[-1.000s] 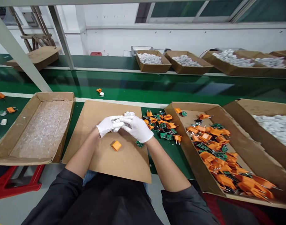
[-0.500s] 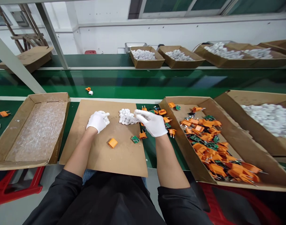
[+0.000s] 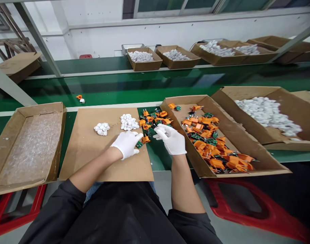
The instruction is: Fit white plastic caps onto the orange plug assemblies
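My left hand [image 3: 127, 144], in a white glove, reaches across the brown cardboard sheet [image 3: 87, 159]. Its thumb and forefinger are apart around a small green circuit board [image 3: 139, 144], which lies beside an orange plug [image 3: 146, 139]. Whether they touch the board I cannot tell. My right hand [image 3: 172, 139], also gloved, is closed in a pinch at the right side of a loose heap of orange plugs [image 3: 146, 126] with boards; what its fingertips hold does not show clearly. Behind my left hand sit two piles of small white pieces, one right [image 3: 129, 122] and one left [image 3: 102, 128].
A carton of orange plugs and boards [image 3: 195, 169] stands at my right, with a carton of white pieces [image 3: 269, 115] beyond it. To my left is a shallow carton [image 3: 60, 135]. Smaller cartons [image 3: 147, 66] line the back. Red stools [image 3: 221, 203] stand below.
My left hand has moved right, from the left white pile to the circuit board. My right hand has left the right pile for the plug heap's side. The orange shell is out of sight.
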`<action>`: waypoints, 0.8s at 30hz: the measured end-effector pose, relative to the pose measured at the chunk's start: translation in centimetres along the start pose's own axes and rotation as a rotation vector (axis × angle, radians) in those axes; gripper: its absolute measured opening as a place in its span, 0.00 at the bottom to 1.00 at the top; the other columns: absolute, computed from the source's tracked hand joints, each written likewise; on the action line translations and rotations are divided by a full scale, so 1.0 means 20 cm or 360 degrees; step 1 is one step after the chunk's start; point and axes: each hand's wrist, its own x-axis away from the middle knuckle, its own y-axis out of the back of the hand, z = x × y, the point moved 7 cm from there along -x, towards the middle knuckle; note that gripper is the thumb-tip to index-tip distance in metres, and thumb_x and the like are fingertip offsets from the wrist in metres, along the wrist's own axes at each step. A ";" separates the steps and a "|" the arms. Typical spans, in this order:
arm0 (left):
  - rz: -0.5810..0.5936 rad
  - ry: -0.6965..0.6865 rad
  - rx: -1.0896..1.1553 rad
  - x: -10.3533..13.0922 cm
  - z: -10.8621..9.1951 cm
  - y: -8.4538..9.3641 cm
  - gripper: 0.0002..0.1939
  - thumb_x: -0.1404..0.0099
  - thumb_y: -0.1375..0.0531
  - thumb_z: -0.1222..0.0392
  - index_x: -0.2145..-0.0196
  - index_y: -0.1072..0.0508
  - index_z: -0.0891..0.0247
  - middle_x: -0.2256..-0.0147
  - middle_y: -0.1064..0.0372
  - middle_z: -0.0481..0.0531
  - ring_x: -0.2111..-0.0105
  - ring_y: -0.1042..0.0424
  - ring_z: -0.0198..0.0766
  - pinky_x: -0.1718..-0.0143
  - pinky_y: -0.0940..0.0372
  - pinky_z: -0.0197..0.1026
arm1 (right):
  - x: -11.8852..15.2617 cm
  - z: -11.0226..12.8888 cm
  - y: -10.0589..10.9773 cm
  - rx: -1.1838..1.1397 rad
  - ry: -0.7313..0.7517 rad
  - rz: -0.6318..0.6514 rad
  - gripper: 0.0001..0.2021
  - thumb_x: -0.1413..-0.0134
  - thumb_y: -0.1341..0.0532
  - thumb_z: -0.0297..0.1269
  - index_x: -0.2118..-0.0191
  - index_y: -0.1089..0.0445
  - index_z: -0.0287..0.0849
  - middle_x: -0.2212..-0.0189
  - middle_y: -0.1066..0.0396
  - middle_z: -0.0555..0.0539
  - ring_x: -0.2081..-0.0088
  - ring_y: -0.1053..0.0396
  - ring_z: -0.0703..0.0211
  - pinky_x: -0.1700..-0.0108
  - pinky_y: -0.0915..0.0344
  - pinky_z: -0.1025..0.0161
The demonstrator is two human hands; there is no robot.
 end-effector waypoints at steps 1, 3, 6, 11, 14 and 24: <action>0.0039 -0.0038 -0.0042 -0.02 -0.04 -0.03 0.30 0.42 0.38 0.61 0.42 0.34 0.62 0.50 0.30 0.64 0.53 0.30 0.57 0.55 0.37 0.50 | 0.01 0.00 0.00 0.0007 0.0000 -0.0007 0.30 0.58 0.33 0.57 0.55 0.27 0.37 0.66 0.21 0.42 0.74 0.24 0.55 0.71 0.24 0.57; 0.0113 -0.0047 -0.0100 -0.07 -0.07 -0.09 0.27 0.41 0.41 0.66 0.43 0.33 0.63 0.50 0.30 0.65 0.53 0.30 0.56 0.55 0.36 0.49 | 0.02 0.01 0.01 0.0042 0.0011 -0.0005 0.28 0.55 0.36 0.60 0.59 0.25 0.37 0.71 0.22 0.43 0.76 0.25 0.56 0.73 0.25 0.59; 0.0160 -0.0005 0.0039 -0.08 -0.04 -0.12 0.21 0.38 0.44 0.65 0.47 0.29 0.61 0.55 0.26 0.62 0.56 0.27 0.53 0.56 0.36 0.48 | 0.03 0.02 0.00 0.0129 0.0060 -0.0004 0.27 0.51 0.39 0.60 0.61 0.24 0.38 0.74 0.23 0.44 0.77 0.25 0.56 0.71 0.25 0.57; -0.0254 0.0253 0.0698 -0.02 0.16 0.02 0.21 0.37 0.42 0.55 0.46 0.28 0.55 0.61 0.24 0.55 0.66 0.27 0.46 0.59 0.35 0.45 | 0.04 0.09 -0.07 0.0001 0.0241 0.0119 0.25 0.48 0.37 0.54 0.50 0.27 0.42 0.58 0.21 0.41 0.61 0.22 0.52 0.51 0.26 0.50; -0.0466 0.0409 0.1361 0.03 0.33 0.07 0.21 0.39 0.39 0.51 0.49 0.27 0.58 0.66 0.24 0.52 0.70 0.28 0.40 0.62 0.34 0.41 | 0.02 0.21 -0.16 -0.0092 0.0387 0.0204 0.25 0.47 0.37 0.51 0.46 0.30 0.43 0.54 0.23 0.42 0.52 0.24 0.51 0.45 0.30 0.50; -0.0826 0.0808 0.2289 0.11 0.55 0.09 0.18 0.35 0.44 0.46 0.72 0.29 0.65 0.80 0.34 0.49 0.81 0.35 0.31 0.75 0.39 0.36 | 0.02 0.62 -0.70 0.0539 0.1202 0.0638 0.10 0.43 0.39 0.41 0.58 0.22 0.51 0.59 0.24 0.46 0.58 0.25 0.53 0.55 0.25 0.55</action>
